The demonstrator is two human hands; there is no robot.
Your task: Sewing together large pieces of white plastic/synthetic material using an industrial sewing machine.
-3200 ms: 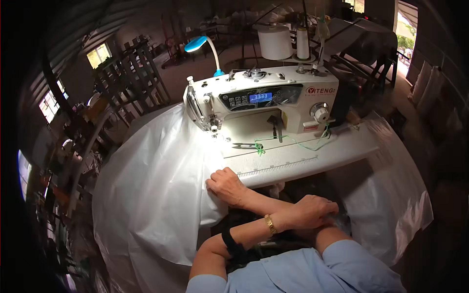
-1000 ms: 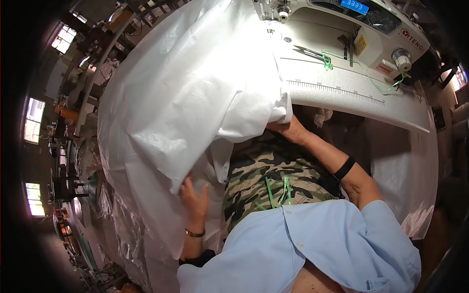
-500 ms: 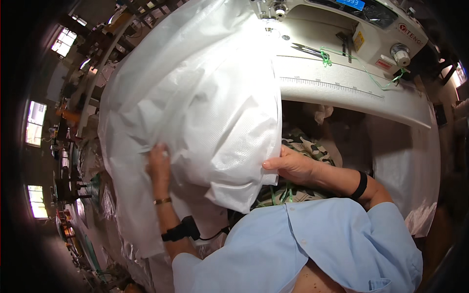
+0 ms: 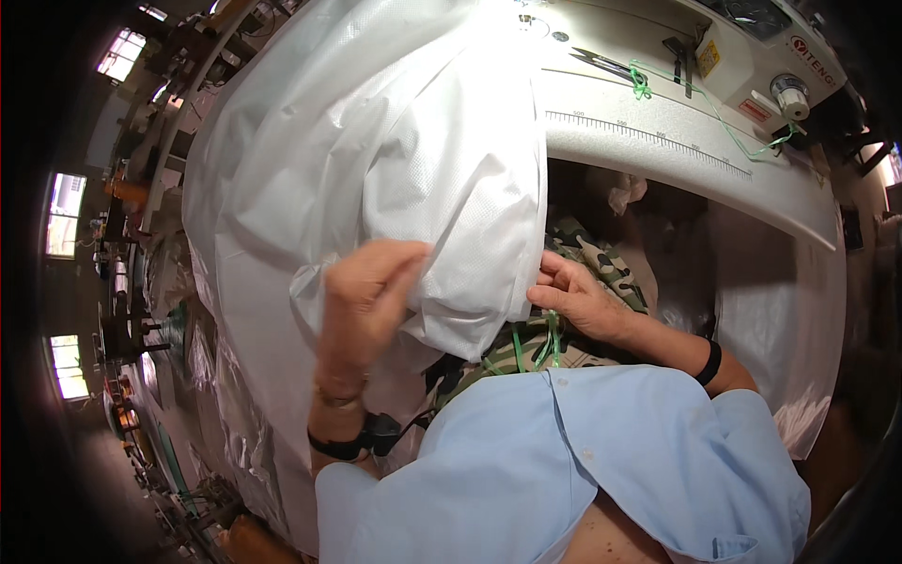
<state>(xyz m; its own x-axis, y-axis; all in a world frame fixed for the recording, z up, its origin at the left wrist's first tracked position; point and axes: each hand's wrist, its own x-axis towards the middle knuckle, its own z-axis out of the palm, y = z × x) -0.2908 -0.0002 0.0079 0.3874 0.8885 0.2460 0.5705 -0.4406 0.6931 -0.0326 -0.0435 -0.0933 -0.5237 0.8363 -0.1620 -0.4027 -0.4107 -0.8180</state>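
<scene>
From where I stand, a big white sheet [image 4: 451, 188] covers the left end of the tabletop [image 4: 658, 162], spills over its front edge and hangs in folds down to the lap of the person sitting there. The right hand [image 4: 581, 299] is at the sheet's right-hand border, just below the front edge of the tabletop, thumb and fingers partly bent and spread around that border; I can't tell whether they pinch it. The left hand [image 4: 371, 291] is blurred, over the middle of the hanging part, fingers curled toward the folds, and I can't tell if it grips any of them.

The sewing machine [image 4: 752, 80] stands toward the tabletop's back right, and a strong light washes out the sheet near its needle end. In front of it lie a pair of scissors [image 4: 601, 64] with green string [image 4: 641, 85] tied to the handle end, the string trailing right toward the machine's round knob [image 4: 789, 97]. A small dark tool [image 4: 686, 66] lies just beside. A ruler scale [image 4: 648, 136] runs along the front edge, its left end close to the sheet's border. A pale translucent sheet [image 4: 761, 310] hangs at the tabletop's right end. The person wears a light blue shirt [image 4: 451, 451] and camouflage trousers [image 4: 601, 258].
</scene>
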